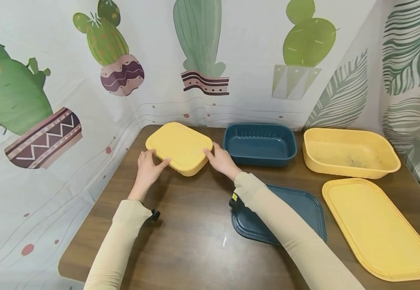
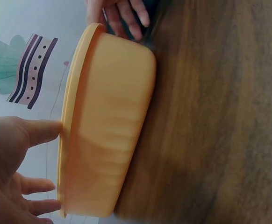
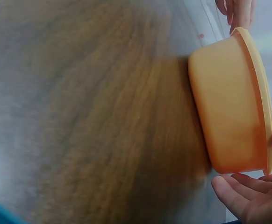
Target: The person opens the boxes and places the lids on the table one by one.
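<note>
A small yellow food container (image 1: 192, 170) with its yellow lid (image 1: 179, 146) on stands near the back left of the wooden table, set at an angle. My left hand (image 1: 148, 167) is at its near left side, with the thumb and fingertips touching the lid's rim in the left wrist view. At the right end is my right hand (image 1: 223, 161). Its thumb rests on the lid's edge, and its other fingers are extended beside the container's end wall (image 3: 239, 158) in the right wrist view. Fingers of both hands look mostly straight.
A dark blue container (image 1: 260, 147) without a lid stands to the right, and a larger yellow open container (image 1: 351, 155) stands beyond it. A dark blue lid (image 1: 304, 209) lies partly under my right sleeve. Nearer the right edge lies a long yellow lid (image 1: 380, 229). Cactus-patterned cloth (image 1: 159, 80) hangs behind the table.
</note>
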Demonstrator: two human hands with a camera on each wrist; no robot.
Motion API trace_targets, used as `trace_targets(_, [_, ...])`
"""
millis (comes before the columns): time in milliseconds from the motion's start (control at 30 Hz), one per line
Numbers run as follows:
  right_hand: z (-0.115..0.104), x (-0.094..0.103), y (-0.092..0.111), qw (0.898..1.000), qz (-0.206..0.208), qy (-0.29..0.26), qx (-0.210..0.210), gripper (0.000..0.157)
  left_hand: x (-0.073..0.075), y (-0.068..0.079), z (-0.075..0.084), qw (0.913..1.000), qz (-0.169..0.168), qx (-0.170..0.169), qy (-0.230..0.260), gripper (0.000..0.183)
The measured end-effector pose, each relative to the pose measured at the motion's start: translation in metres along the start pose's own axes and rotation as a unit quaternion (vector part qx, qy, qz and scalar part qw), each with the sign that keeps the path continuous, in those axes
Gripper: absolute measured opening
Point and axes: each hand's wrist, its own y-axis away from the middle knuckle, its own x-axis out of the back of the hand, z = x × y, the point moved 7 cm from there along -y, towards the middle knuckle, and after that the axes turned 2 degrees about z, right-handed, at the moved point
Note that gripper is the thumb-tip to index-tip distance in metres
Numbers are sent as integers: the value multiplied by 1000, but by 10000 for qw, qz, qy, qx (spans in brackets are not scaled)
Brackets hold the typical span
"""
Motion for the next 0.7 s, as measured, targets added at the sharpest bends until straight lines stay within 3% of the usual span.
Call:
trace_targets(333, [2,-3,-1,9999,-136,54,-92,69,-3,5,6,9990,130,-363,-238,90])
trace_targets(700, [-5,-9,21,9982,-577,13,-186,71,-6,-1,8,9941,-405,-770,-646,75])
